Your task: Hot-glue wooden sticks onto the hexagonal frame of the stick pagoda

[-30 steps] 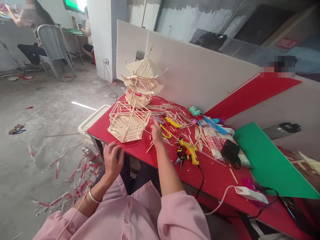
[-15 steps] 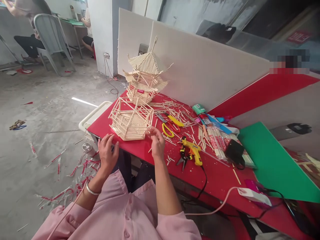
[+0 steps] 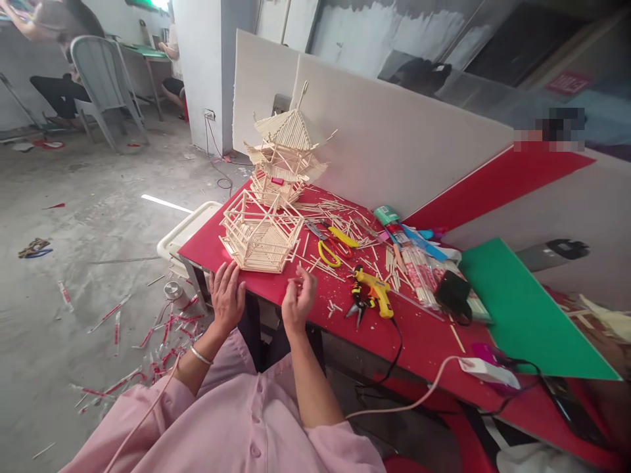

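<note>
A six-sided open frame of pale wooden sticks [image 3: 261, 244] stands on the red table [image 3: 419, 348] near its front edge. My left hand [image 3: 227, 297] is at the table edge by the frame's near left corner, fingers stretched out and empty. To the right of the frame, my right hand [image 3: 298, 299] is just apart from it. Its fingers are curled in, and whatever may be between them is hidden. Behind the frame rises a tiered stick pagoda [image 3: 290, 135] with a pointed roof.
Yellow-handled scissors [image 3: 329, 253], a yellow glue gun [image 3: 375, 289], cutters [image 3: 359, 307] and loose sticks [image 3: 335, 213] lie to the right. Farther right are stick packs [image 3: 419, 272], a green board [image 3: 532, 315] and a power strip [image 3: 488, 372]. Two people sit in the background near a plastic chair [image 3: 101, 72].
My right hand has drawn back from the frame's right side toward me, its fingers curling in. My left hand has shifted right, closer to the frame. The view has tilted slightly.
</note>
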Tool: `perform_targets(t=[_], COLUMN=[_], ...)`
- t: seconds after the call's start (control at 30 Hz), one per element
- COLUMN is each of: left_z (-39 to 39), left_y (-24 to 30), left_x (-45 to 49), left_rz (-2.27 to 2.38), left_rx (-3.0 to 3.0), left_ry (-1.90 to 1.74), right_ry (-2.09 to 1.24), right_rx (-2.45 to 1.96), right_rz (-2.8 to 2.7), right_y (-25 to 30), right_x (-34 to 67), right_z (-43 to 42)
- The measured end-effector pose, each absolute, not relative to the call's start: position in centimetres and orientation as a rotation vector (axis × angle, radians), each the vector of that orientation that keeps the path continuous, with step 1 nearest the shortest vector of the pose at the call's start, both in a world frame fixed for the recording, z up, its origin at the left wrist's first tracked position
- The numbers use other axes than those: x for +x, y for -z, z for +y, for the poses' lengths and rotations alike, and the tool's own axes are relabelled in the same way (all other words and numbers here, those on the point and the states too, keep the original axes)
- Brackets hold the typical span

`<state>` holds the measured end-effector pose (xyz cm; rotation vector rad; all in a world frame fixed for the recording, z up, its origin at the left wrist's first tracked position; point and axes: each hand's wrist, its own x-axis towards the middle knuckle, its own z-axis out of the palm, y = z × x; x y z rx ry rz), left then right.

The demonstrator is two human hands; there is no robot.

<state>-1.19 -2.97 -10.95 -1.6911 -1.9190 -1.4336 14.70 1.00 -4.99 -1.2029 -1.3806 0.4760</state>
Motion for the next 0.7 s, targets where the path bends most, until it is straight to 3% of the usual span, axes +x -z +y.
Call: perform_targets(t=[0.7], left_z=[-2.3], left_y=[14.6], left_x=[-2.5], left_rz=[-1.832], left_rx=[-1.736], left_ry=[1.308], right_ry=[-0.244], right_rx=[-1.204], right_rz=[-1.686], right_y=[7.1], right_x=[14.0], right_z=[2.2])
